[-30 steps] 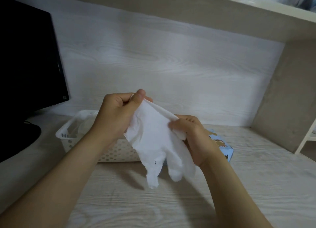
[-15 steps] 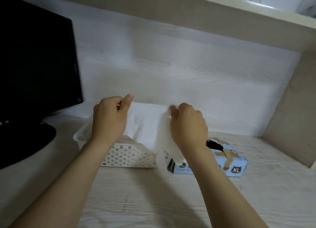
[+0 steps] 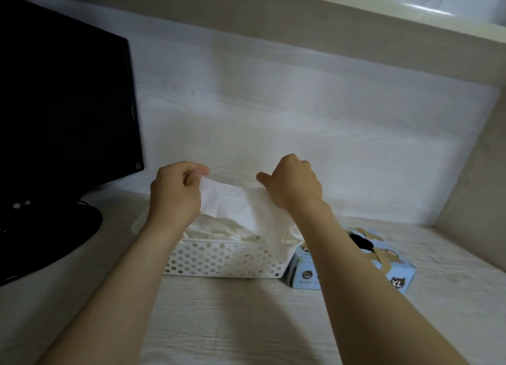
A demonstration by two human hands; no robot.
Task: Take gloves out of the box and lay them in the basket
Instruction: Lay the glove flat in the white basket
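Observation:
A white glove (image 3: 235, 206) is stretched between both hands, just above the white perforated basket (image 3: 219, 260). My left hand (image 3: 175, 192) pinches its left edge between thumb and fingers. My right hand (image 3: 293, 184) pinches the right edge. The glove's lower part hangs down over the basket's right end. Other white gloves (image 3: 219, 230) lie piled inside the basket. The light blue glove box (image 3: 394, 263), marked XL, lies flat on the desk just right of the basket, partly hidden by my right forearm.
A black monitor (image 3: 63, 104) on a round black stand (image 3: 46, 238) fills the left side. A pale back wall stands close behind the basket, a shelf runs overhead, and a side panel closes the right. Light wood desk surface (image 3: 232, 323) lies in front.
Both hands have carried the glove away from me and down over the basket, spreading it wider. The view has shifted, showing more of the monitor and the box.

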